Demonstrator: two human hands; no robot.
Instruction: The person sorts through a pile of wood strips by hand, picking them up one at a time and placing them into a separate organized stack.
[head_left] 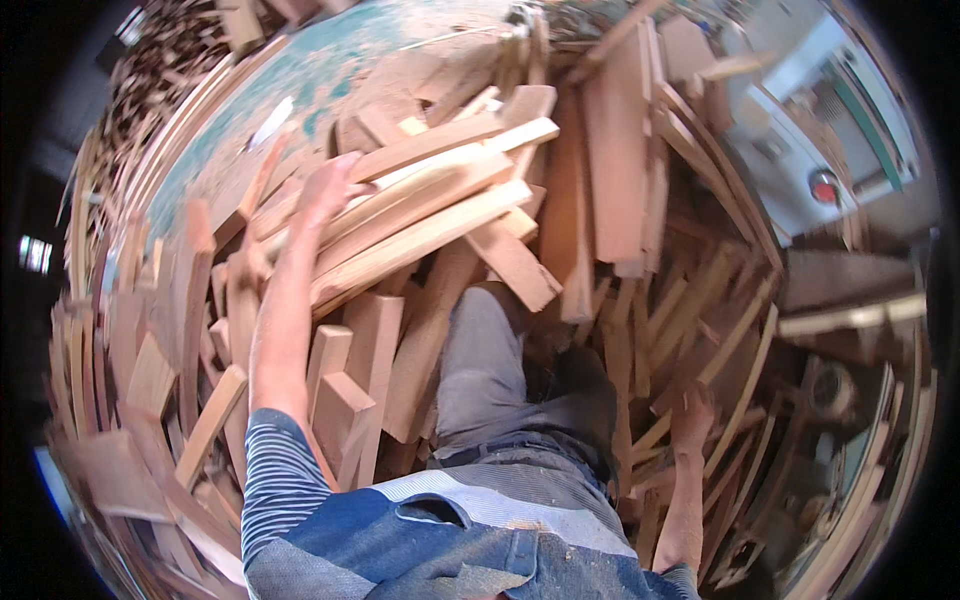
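My left hand (328, 190) reaches over a heap of sawn wooden strips. Its thumb and fingers lie around the left part of a pale wooden strip (440, 150), and the strip partly hides the grip. Beside it, lower down, other strips such as a squared wooden bar (425, 245) lie slanting up to the right. A short wooden block (515, 265) rests crosswise under their right ends. Low on my right side, my right hand (692, 408) hangs by a stack of thin wooden strips (735, 335). Blur hides its fingers, so whether it holds anything cannot be told.
Upright wooden boards (612, 150) stand ahead to the right, near a pale machine with a red button (824, 186). A worn green tabletop (225, 145) bears wood pieces at the far left. More offcuts (350, 410) crowd around my legs (480, 370).
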